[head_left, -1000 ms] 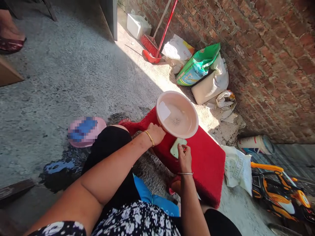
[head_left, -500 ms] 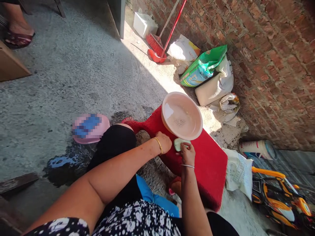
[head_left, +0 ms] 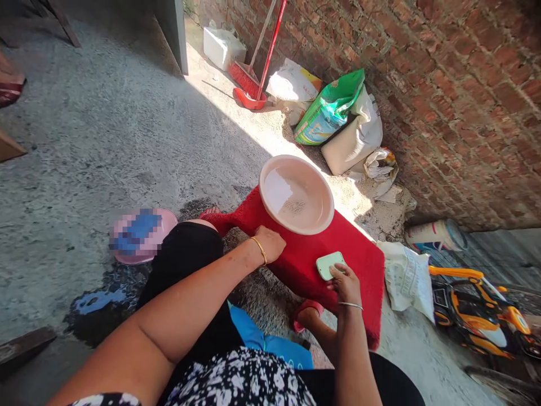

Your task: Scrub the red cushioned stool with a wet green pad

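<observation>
While a sandalled foot of another person [head_left: 10, 84] is showing at the far left edge, a dark wet patch [head_left: 97, 304] is glistening on the concrete floor [head_left: 127, 135], and a pink tub [head_left: 168, 223] is sitting just beside it, with a blurred blue patch covering its contents. Farther right, a white box [head_left: 222, 48] and a red broom [head_left: 244, 80] are standing near the brick wall [head_left: 431, 113]. The left hand [head_left: 270, 246] is hovering at the near edge of the red-covered tabletop [head_left: 359, 254], back upward; its fingers are curling under, and whether they are gripping anything cannot be told. Just beyond it, a pale pink basin [head_left: 319, 197] is resting on the tabletop, holding water and a cluster of thin dark bits. To the right, the pale green case [head_left: 327, 264] is tilting over the bare red covering, apart from the basin; the right hand [head_left: 347, 286] is pinching its near corner between thumb and fingers. Whether the case is touching the cloth cannot be told. Beyond the tabletop's right end, a white sack [head_left: 406, 276] is leaning beside an orange-and-black frame [head_left: 477, 321].
</observation>
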Available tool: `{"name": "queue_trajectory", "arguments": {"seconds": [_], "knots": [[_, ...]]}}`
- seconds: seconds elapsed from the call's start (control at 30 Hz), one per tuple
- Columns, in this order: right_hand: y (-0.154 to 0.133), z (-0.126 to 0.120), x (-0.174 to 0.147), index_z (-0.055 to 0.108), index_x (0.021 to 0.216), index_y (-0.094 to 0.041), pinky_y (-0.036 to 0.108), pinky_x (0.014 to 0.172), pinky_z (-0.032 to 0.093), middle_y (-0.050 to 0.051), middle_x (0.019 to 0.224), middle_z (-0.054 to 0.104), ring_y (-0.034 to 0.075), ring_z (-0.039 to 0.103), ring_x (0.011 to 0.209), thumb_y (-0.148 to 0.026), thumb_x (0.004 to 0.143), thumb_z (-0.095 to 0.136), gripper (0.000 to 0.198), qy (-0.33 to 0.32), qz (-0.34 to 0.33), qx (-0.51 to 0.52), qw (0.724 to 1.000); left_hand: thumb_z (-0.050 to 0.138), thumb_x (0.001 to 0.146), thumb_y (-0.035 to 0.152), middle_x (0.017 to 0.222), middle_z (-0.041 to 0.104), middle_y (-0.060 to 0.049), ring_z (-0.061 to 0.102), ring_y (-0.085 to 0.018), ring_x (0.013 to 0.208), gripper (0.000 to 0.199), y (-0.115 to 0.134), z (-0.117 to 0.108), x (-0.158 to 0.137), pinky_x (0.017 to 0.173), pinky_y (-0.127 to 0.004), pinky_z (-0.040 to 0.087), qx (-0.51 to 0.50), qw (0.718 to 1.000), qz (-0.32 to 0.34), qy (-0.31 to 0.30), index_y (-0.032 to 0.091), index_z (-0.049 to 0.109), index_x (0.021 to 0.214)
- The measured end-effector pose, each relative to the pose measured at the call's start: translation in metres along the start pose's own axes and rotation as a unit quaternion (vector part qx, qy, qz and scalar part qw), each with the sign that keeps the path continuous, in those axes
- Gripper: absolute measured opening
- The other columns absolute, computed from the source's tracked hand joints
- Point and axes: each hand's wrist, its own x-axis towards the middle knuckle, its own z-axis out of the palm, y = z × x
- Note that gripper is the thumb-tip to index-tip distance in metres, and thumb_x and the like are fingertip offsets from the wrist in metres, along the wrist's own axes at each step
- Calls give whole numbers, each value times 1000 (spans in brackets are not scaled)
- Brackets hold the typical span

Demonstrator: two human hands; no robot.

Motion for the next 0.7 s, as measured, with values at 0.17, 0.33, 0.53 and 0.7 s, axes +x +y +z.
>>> {"name": "queue_trajectory", "arguments": {"seconds": [0.17, 0.33, 0.53, 0.7], "knots": [[-7, -3, -12, 56, 96, -18, 21, 29, 39, -10, 55, 53, 8, 47, 35, -38, 52, 75, 52, -31, -38, 38, 998, 52, 84, 19, 108, 67, -16, 64, -28, 101, 26, -1, -2, 1, 82, -42, 46, 20, 1000, 10, -1, 18, 67, 105], [-28, 64, -26, 53, 94, -20, 20, 28, 38, -10, 56, 52, 8, 47, 36, -38, 55, 72, 47, -187, -45, 77, 978, 51, 85, 23, 108, 67, -15, 64, -27, 101, 27, -3, 1, 9, 80, -39, 49, 51, 999, 20, 3, 20, 64, 109], [-2, 25, -10, 53, 91, -20, 20, 26, 35, -11, 52, 50, 8, 44, 34, -36, 51, 72, 48, -149, -17, 56, 987, 49, 87, 27, 113, 65, -15, 64, -28, 101, 32, -2, 5, 20, 81, -41, 49, 82, 996, 15, -14, 21, 59, 116], [34, -77, -10, 54, 90, -20, 20, 27, 33, -14, 47, 40, 7, 40, 32, -36, 49, 75, 48, 38, 11, 44, 998, 50, 86, 27, 115, 65, -15, 62, -28, 105, 31, -1, 6, 19, 84, -41, 48, 70, 997, 11, -12, 20, 60, 115]]}}
